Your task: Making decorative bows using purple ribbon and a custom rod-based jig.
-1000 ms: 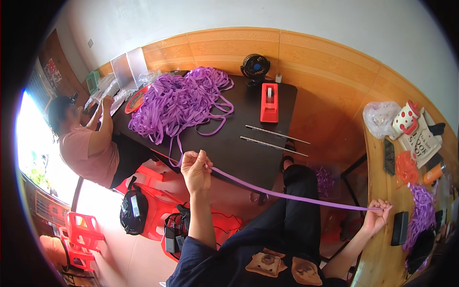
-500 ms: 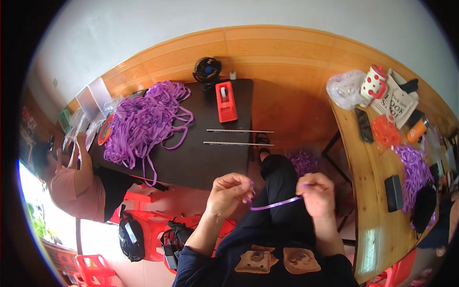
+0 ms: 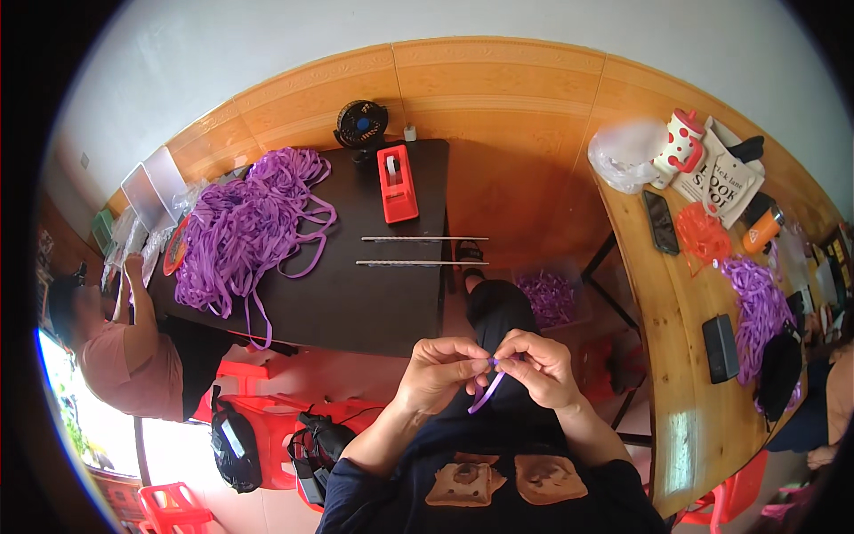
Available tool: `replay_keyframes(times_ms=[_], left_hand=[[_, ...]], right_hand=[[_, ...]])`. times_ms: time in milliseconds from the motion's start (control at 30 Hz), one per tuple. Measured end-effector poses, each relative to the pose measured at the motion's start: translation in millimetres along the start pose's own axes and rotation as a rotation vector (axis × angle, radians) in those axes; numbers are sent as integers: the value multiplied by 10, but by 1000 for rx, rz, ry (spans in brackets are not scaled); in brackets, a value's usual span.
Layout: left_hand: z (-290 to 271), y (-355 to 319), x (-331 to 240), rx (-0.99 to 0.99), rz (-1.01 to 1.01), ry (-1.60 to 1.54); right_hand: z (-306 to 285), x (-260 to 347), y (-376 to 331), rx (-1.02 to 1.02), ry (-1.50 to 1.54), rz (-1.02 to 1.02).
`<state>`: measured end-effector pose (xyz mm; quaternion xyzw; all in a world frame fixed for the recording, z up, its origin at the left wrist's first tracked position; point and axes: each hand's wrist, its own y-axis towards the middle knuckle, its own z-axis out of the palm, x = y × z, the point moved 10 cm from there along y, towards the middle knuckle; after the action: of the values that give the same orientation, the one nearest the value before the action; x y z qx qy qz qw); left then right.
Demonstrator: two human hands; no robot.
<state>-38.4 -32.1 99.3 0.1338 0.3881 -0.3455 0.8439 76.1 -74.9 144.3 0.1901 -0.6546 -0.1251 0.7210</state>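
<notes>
A short length of purple ribbon (image 3: 486, 394) hangs in a loop below my two hands, above my lap. My left hand (image 3: 440, 374) pinches one end of it between thumb and forefinger. Right beside it, my right hand (image 3: 536, 369) pinches the other end, and the fingertips of both meet. Whether the ends overlap is hidden by the fingers. Ahead on the dark table (image 3: 356, 307) lie two thin metal rods (image 3: 425, 238), side by side. To their left a big tangled heap of purple ribbon (image 3: 245, 236) spills toward the near edge.
A red tape dispenser (image 3: 397, 185) and black fan (image 3: 362, 126) stand at the dark table's back. On the floor, a clear box (image 3: 547, 298) holds purple ribbon pieces. The wooden table (image 3: 685, 356) at right carries a phone, cup, bag and more ribbon. People sit at both sides.
My hands have come together from apart, bringing the ribbon's ends to one spot; the ribbon, stretched between them before, now droops in a loop. The whole view has shifted slightly.
</notes>
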Motion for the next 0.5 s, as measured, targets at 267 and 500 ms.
replay_keyframes(times_ms=[267,500], left_hand=[[45,-43,-55,-23,81,133],[72,-87,-111,-24,183,221]], right_hand=[[20,102,-23,-43,-186,-90],[63,157,-39,-79,-282,-151]])
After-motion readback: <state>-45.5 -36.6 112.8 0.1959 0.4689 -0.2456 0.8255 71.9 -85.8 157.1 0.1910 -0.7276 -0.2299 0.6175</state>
